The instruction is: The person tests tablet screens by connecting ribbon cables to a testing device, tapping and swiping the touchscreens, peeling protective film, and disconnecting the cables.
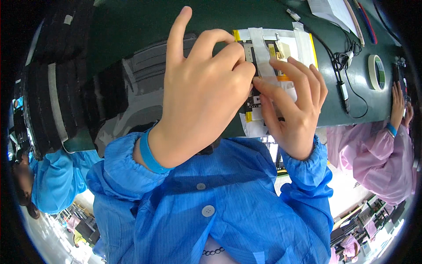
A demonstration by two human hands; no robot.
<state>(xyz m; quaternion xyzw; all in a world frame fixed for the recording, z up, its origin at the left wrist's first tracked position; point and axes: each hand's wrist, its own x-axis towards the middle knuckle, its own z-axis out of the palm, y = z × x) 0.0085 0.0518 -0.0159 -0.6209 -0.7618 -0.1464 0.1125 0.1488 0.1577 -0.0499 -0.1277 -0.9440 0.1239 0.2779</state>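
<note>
Nearest the wearer's chest, a blue smock (pixel 246 176) with pale round buttons fills the lower middle, its gathered cuffs ending at both wrists. Past the left cuff, a blue band (pixel 149 152) circles the wrist. Ahead of it the left hand (pixel 206 83) shows its back: the little finger stands out straight, while the other fingers curl toward the left edge of a flat electronic assembly (pixel 285 46). Its thumb is hidden, so I cannot tell whether those fingers pinch anything. From the other side, the right hand (pixel 296 101) bends over the same assembly, forefinger tip close beside the left hand's curled fingers and thumb lower down; whether it grasps something small I also cannot tell.

The assembly lies on the dark green table (pixel 327 115), near its front edge, between and beneath the hands. It carries white panels, yellow edging, pale tape strips and dark circuitry along its left side. To its left, glossy dark sheets (pixel 147 83) spread out, with a black ribbed stack (pixel 39 101) beyond them.

Right of the assembly, a black cable (pixel 339 64) sits bunched, and a roll of cream tape (pixel 372 72) stands near it. Farther off, white papers (pixel 329 12) lie at the top. At the right rim, a co-worker's pink sleeve (pixel 373 152) reaches the table; at the left rim, another person wears light blue (pixel 57 182).
</note>
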